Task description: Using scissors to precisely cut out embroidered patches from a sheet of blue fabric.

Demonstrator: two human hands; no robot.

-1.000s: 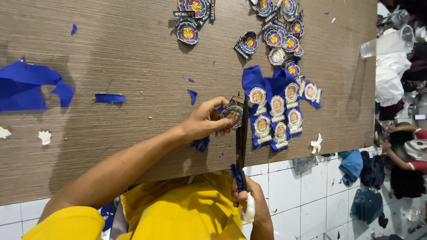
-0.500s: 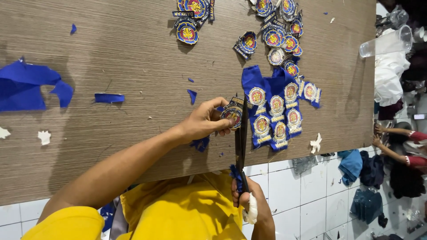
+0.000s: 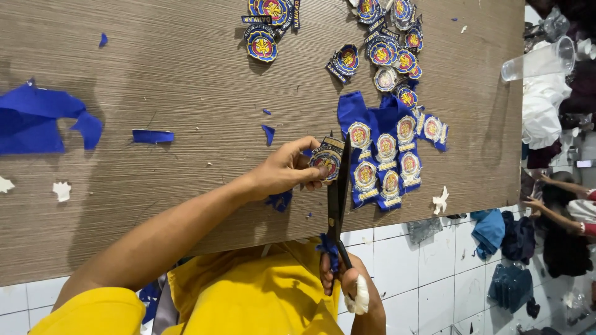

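While the head camera looks straight down on the wood-grain tabletop (image 3: pixel 186 93), the left hand (image 3: pixel 282 170) reaches out over it from the near edge and pinches a round embroidered patch (image 3: pixel 327 162) between thumb and fingertips, closed on the badge's left side. The right hand (image 3: pixel 343 282) sits nearer the body, below the table edge, with its fingers closed through the blue-wrapped handles of a pair of scissors (image 3: pixel 337 201); one finger wears a white bandage. The scissors' long axis runs almost straight away from the person, the dark blades rising from the right hand to meet the patch at its right rim. So the patch lies directly ahead of the right hand, at the blade tips, and just beside the left fingertips that hold it. How far the blades are parted cannot be told. Just right of the blades lies an uncut sheet of blue fabric (image 3: pixel 382 155) carrying more badges in rows, and beyond it a scatter of finished patches (image 3: pixel 391 49). Blue fabric scraps (image 3: pixel 37 121) lie well apart to the far left.
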